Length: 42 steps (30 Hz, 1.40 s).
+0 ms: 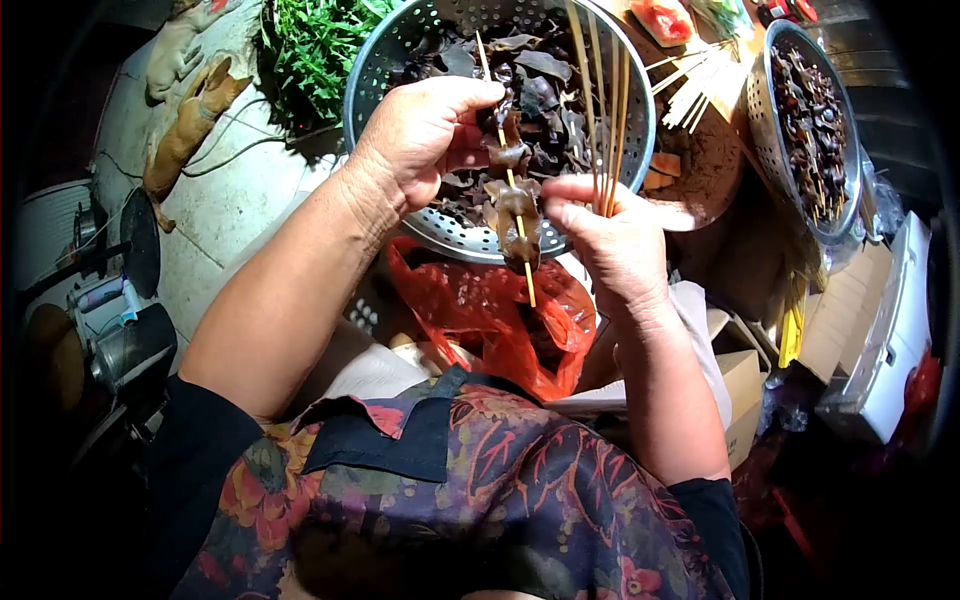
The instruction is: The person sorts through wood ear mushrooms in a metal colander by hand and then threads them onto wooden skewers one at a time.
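My left hand [420, 140] is closed around the upper part of a wood ear mushroom skewer [515, 190]. Brown, wet-looking pieces are threaded along the thin stick, and both its bare ends show. Several bare bamboo skewers [605, 100] stand up out of my right hand [610, 230], whose fingers are curled round their lower ends. The thumb and forefinger of that hand are right beside the lower mushroom pieces. Beneath both hands is a metal colander [385, 45] with dark loose wood ear mushrooms [545, 95] in it.
A red plastic bag [490, 310] sits below the colander. At right, a second colander [765, 120] holds threaded skewers; loose bamboo sticks [700, 90] lie by a round board [710, 170]. Leafy greens [320, 60] are at upper left, near two dogs lying on the floor. A white box [885, 340] stands right.
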### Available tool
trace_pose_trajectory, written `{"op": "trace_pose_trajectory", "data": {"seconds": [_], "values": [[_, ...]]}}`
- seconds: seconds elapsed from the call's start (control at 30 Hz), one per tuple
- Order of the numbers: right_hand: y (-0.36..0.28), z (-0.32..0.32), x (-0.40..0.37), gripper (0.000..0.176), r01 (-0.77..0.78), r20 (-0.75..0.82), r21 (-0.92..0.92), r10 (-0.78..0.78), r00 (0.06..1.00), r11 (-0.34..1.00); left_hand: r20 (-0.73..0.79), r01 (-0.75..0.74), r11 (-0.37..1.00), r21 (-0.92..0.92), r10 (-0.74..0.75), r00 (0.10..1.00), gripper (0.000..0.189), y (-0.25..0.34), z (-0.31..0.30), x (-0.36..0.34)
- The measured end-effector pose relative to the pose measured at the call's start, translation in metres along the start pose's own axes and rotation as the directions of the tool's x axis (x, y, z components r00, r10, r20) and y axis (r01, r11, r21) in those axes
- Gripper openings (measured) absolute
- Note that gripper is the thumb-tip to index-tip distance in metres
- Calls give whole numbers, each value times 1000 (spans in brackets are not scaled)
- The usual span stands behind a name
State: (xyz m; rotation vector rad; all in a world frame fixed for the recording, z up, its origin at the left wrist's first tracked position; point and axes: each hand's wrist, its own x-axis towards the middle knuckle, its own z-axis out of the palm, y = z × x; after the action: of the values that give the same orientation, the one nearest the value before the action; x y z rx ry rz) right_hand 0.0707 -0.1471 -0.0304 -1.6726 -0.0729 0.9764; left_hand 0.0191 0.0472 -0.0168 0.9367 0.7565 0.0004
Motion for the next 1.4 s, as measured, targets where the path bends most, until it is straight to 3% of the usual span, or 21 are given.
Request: {"op": "trace_pose_trajectory", "data": {"seconds": [0.07, 0.13, 0.2, 0.33, 0.4, 0.43, 0.47, 0.57, 0.67, 0.73, 0.8, 0.87, 0.93, 1.03, 1.1, 1.13, 1.2, 1.23, 1.33, 1.4], "values": [[-2, 4, -2, 25, 95, 2, 183, -97, 995, 978, -1, -6, 1000, 24, 6, 1000, 11, 0, -4, 1], [-14, 3, -7, 25, 9, 13, 204, -12, 1000, 979, -1, -10, 999, 48, 10, 1000, 11, 0, -6, 2], [-22, -1, -9, 25, -223, 155, 281, 185, 970, 933, -4, -29, 997, 73, 30, 1000, 11, -1, -7, 2], [-18, 15, -17, 25, -159, 138, 195, 133, 981, 968, 14, -57, 996, 74, 56, 998, 13, -6, -4, 1], [-11, 10, -13, 24, -156, 228, 173, 115, 967, 972, 23, -73, 992, 101, 72, 997, 17, -5, -3, 0], [-12, 9, -13, 22, -163, 202, 219, 119, 972, 962, 40, -53, 989, 139, 48, 998, 25, 0, -3, 0], [-14, 8, -13, 21, -168, 175, 264, 124, 977, 950, -29, -33, 953, 300, 43, 999, 32, 8, -3, 1], [-12, 1, -10, 17, -75, 55, 409, 58, 997, 909, -138, -184, 930, 317, 237, 962, 36, 20, -22, 17], [-18, -7, -14, 14, -73, -2, 366, 79, 997, 928, -202, -267, 932, 246, 318, 926, 25, 21, -41, 26], [-14, -4, -14, 14, 10, -19, 440, -2, 1000, 898, -206, -161, 906, 391, 256, 944, 17, 17, -41, 30], [-13, -3, -15, 13, 0, -4, 435, 2, 1000, 900, -114, -53, 798, 600, 150, 982, 17, 10, -41, 31], [-11, -1, -15, 13, 14, -25, 459, -2, 1000, 889, 55, -149, 309, 939, 294, 954, 23, -12, -50, 45], [-13, 1, -17, 13, -3, -14, 464, 11, 1000, 886, 137, -149, 11, 989, 335, 932, 24, -26, -47, 41], [-10, -2, -17, 14, -29, 9, 447, 29, 1000, 894, 118, -98, -75, 992, 361, 925, 17, -29, -39, 34], [-5, -4, -17, 16, -43, 36, 427, 30, 999, 903, 80, -57, -94, 994, 261, 962, 11, -20, -34, 32], [-6, -4, -18, 16, -42, 34, 428, 30, 999, 903, 169, -134, -123, 983, 347, 923, 9, -21, -38, 35], [-10, -3, -21, 17, -58, 22, 406, 54, 998, 912, 101, -139, 169, 976, 216, 971, 8, -5, -35, 39], [-10, -6, -22, 15, -55, 55, 382, 37, 998, 923, 59, -137, 398, 907, 203, 977, 7, 0, -34, 37], [-8, -9, -24, 14, -59, 163, 357, 0, 987, 932, 34, -216, 779, 589, 243, 969, 7, 15, -34, 37], [-14, -5, -30, 14, -49, 180, 358, -18, 984, 932, 11, -207, 909, 361, 218, 976, 7, 24, -33, 34]]}}
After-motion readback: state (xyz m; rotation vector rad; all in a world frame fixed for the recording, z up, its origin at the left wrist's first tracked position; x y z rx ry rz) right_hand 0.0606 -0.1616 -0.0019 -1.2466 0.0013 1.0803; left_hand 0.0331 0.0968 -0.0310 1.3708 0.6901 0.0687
